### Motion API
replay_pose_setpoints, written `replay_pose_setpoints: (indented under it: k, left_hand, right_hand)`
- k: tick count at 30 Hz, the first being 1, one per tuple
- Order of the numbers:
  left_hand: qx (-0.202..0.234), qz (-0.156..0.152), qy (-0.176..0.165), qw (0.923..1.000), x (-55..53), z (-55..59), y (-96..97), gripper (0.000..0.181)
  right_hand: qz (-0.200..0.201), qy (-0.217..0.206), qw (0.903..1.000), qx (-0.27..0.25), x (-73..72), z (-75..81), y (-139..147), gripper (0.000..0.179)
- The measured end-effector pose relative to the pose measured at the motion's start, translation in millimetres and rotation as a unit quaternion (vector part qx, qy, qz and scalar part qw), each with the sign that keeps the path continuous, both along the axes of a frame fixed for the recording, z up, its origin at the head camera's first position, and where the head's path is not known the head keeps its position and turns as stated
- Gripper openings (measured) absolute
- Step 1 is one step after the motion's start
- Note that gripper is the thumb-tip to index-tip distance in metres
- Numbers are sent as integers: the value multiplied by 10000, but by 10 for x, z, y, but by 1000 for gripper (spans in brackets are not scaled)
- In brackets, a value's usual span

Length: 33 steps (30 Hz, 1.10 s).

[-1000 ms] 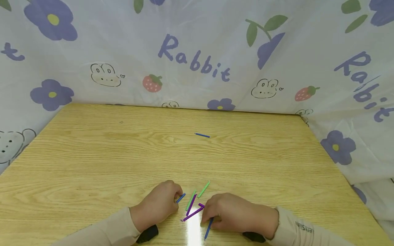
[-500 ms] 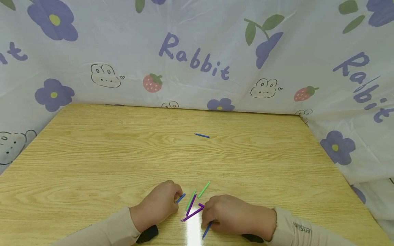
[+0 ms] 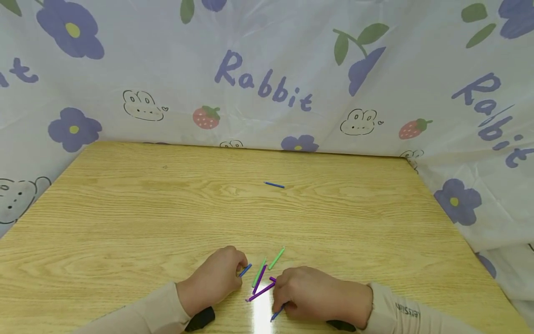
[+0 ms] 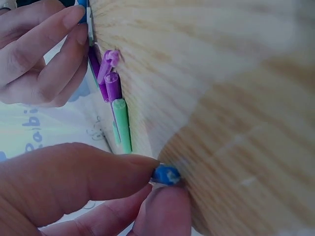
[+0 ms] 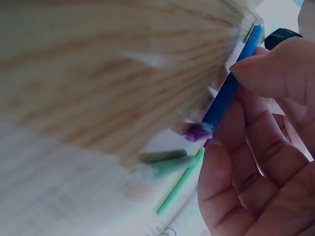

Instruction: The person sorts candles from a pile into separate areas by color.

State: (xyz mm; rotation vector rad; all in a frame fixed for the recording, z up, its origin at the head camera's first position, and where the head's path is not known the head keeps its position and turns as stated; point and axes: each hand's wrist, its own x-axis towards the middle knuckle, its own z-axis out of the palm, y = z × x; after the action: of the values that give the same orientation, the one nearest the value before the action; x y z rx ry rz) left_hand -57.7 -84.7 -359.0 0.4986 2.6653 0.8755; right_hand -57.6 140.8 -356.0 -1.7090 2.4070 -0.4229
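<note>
On the near part of the wooden table (image 3: 167, 208), a blue stick (image 3: 245, 270) is pinched between the thumb and fingertips of the left hand (image 3: 214, 278), one end left showing toward the middle. A second blue stick (image 3: 277, 313) is gripped between the thumb and fingers of the right hand (image 3: 306, 291), slanted, with its lower end pointed toward the person. Whether either held stick is touched to the wood cannot be told.

Between the hands, a green stick (image 3: 257, 276) and a purple stick (image 3: 261, 275) are laid closely side by side. By their near ends another purple stick (image 3: 261, 292) is set at an angle, so that a V is formed. A third purple stick (image 3: 272, 279) is partly hidden by the right hand. Just beyond these, a separate green stick (image 3: 276, 258) is seen slanted. Well apart, toward the far edge, a third blue stick (image 3: 274, 184) is laid crosswise. Behind, the table is bordered by a white cloth (image 3: 267, 28) printed with flowers, rabbits and strawberries. Both forearms are covered by beige sleeves (image 3: 154, 306).
</note>
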Motion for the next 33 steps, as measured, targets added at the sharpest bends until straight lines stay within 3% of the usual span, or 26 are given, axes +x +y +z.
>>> replay_pose_setpoints:
  k: [9, 22, 33]
  left_hand:
    - [-16, -38, 64, 10000, 0, -1, -1, 17]
    - [7, -20, -91, 10000, 0, 4, 0, 17]
    - [15, -52, 24, 10000, 8, -1, 8, 17]
  right_hand:
    - [-61, -3, 9993, -378, -38, 29, 22, 22]
    - [-544, -257, 9974, -407, -92, 146, 62, 26]
    - [-882, -375, 9934, -624, -164, 177, 116, 21]
